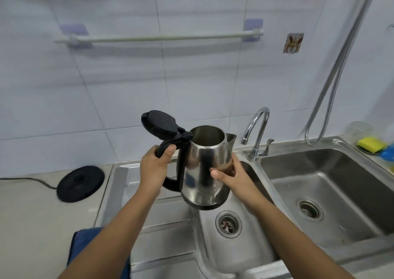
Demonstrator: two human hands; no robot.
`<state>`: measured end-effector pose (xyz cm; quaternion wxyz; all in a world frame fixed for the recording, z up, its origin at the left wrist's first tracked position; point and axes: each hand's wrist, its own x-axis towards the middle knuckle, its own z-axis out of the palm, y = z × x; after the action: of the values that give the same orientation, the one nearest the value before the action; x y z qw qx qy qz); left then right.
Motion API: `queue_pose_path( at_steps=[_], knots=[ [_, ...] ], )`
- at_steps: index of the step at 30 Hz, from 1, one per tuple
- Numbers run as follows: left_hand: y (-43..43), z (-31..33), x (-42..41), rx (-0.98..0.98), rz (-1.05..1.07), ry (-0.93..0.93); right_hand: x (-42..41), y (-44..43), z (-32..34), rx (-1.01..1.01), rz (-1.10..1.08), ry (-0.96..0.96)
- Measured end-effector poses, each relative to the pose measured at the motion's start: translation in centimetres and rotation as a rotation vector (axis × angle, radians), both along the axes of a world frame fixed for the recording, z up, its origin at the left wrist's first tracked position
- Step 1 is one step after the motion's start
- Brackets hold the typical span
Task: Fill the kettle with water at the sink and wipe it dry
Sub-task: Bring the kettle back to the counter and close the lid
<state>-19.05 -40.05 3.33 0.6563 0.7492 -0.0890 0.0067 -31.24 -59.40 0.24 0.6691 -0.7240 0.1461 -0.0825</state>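
A steel kettle (pixel 204 168) with a black handle hangs in the air above the left basin of the sink (pixel 251 251). Its black lid (pixel 158 125) stands flipped open at the back. My left hand (pixel 154 170) is wrapped around the kettle's handle. Against the right side of the kettle's body rests my right hand (pixel 231 176), thumb in front. The chrome tap (pixel 257 134) rises just right of the kettle's spout, apart from it. No water runs from it. A blue cloth (pixel 85 249) lies at the counter's front edge, partly hidden by my left forearm.
The kettle's black base (pixel 80 183) with its cord sits on the counter at left. A second basin (pixel 328 193) lies to the right. A yellow sponge (pixel 371 144) rests at the far right corner. A metal hose (pixel 332 82) hangs on the tiled wall.
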Motion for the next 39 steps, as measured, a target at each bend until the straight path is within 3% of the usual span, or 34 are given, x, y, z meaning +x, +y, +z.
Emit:
queue_pose_path(
  at_steps=[8, 17, 30, 39],
  knots=[
    [8.1, 4.0, -2.4, -0.012, 0.219, -0.027, 1.7, 6.6, 4.4, -0.019, 0.16, -0.084],
    [20.3, 3.7, -3.7, -0.039, 0.376, -0.03, 3.5, 17.6, 3.6, -0.026, 0.283, -0.108],
    [38.5, -1.4, 1.8, 0.01, 0.299, 0.025, 8.2, 35.7, -1.7, -0.034, 0.277, -0.038],
    [43.8, -6.2, 6.0, 0.059, 0.289, 0.073, 11.4, 41.5, -5.6, -0.051, 0.262, 0.079]
  ],
)
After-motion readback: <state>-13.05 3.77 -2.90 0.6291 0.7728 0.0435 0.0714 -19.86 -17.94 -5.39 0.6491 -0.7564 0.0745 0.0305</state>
